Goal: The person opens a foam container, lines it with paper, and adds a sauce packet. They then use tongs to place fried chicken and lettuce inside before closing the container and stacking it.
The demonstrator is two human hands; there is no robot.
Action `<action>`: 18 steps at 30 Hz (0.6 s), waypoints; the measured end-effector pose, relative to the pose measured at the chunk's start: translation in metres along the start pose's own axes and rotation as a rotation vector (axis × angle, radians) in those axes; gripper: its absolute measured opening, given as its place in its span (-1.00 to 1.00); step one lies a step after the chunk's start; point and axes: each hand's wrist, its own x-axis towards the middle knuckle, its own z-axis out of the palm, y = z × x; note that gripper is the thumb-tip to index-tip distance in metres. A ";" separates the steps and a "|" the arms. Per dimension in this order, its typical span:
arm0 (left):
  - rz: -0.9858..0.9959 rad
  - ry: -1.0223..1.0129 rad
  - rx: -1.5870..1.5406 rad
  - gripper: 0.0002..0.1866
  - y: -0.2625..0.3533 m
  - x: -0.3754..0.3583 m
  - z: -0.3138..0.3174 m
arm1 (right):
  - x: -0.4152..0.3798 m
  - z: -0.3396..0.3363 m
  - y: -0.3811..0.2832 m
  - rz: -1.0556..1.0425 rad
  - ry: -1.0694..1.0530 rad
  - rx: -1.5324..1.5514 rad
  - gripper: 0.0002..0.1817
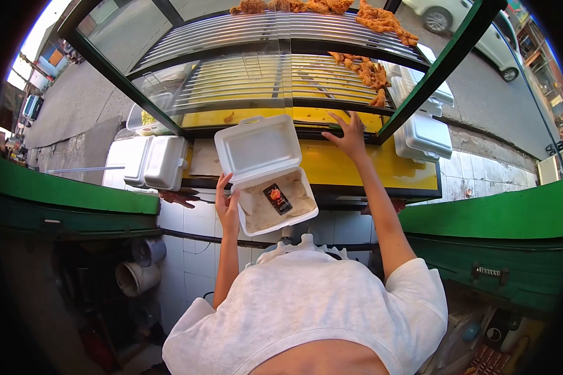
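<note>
I log left fingers pinching the foam box (263, 161) at its edge; slackening could tip the sachet (277, 199) out. Right hand (349, 136): fingers spread.

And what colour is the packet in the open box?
The packet is mostly black with red print; see the head view.

Fried chicken (381, 24) lies on two slatted racks (213, 40) above a yellow counter (350, 164).
</note>
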 end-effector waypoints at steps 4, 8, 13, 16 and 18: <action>0.020 -0.017 -0.008 -0.54 -0.001 0.001 0.003 | 0.030 0.007 0.020 0.148 -0.372 -0.060 -0.30; 0.019 -0.001 -0.038 -0.54 -0.008 0.000 0.006 | 0.033 0.009 0.031 0.309 -0.565 0.195 -0.42; -0.004 -0.037 -0.072 -0.56 -0.010 0.000 0.011 | 0.003 -0.008 0.008 0.260 -0.159 0.034 -0.59; -0.019 -0.055 -0.100 -0.57 -0.014 0.002 0.016 | -0.033 -0.037 -0.012 0.385 -0.087 0.066 -0.65; -0.008 -0.065 -0.093 -0.57 -0.015 0.003 0.019 | -0.063 -0.043 -0.019 0.408 -0.061 0.032 -0.62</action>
